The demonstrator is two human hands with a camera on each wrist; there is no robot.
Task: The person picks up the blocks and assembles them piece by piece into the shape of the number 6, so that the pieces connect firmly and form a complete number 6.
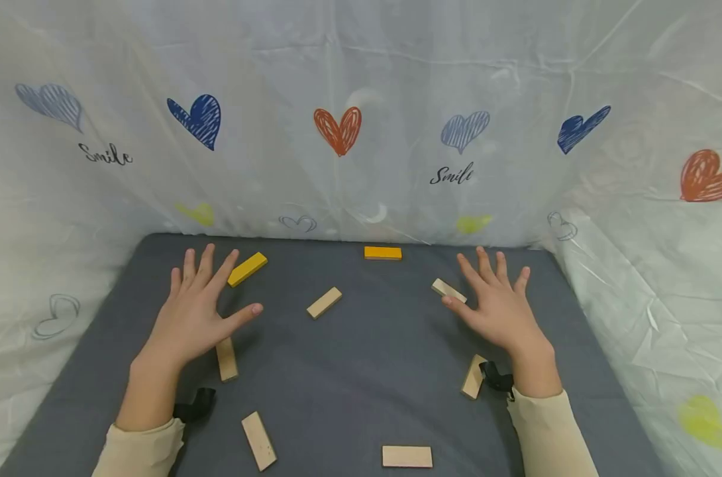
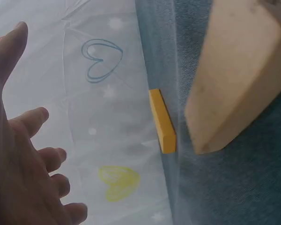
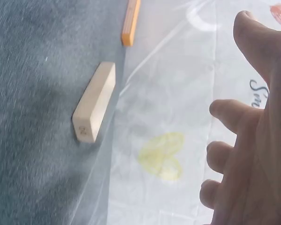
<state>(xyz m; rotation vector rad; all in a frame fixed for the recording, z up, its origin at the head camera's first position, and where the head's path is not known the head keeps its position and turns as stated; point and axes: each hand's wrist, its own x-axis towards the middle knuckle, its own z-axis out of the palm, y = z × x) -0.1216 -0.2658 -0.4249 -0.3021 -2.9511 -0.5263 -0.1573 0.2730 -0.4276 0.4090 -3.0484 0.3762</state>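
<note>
Both hands are spread above the grey tabletop and hold nothing. My left hand [image 1: 197, 311] has its fingers apart, its index fingertip near a yellow wooden block [image 1: 248, 269]. Partly hidden below its palm lies a plain wooden block [image 1: 226, 360], which looms large in the left wrist view [image 2: 239, 70]. My right hand [image 1: 501, 305] is likewise spread, its thumb overlapping the end of a plain block [image 1: 448, 290] in the head view. In the right wrist view that plain block [image 3: 94, 103] lies apart from the fingers. Near the right wrist is another plain block [image 1: 473, 377].
An orange block [image 1: 383, 253] lies at the table's far edge. One plain block [image 1: 324, 303] is mid-table; two others, one at front left [image 1: 258, 441] and one at front centre [image 1: 407, 456], lie nearer. A white curtain [image 1: 385, 79] printed with hearts surrounds the grey table [image 1: 337, 397].
</note>
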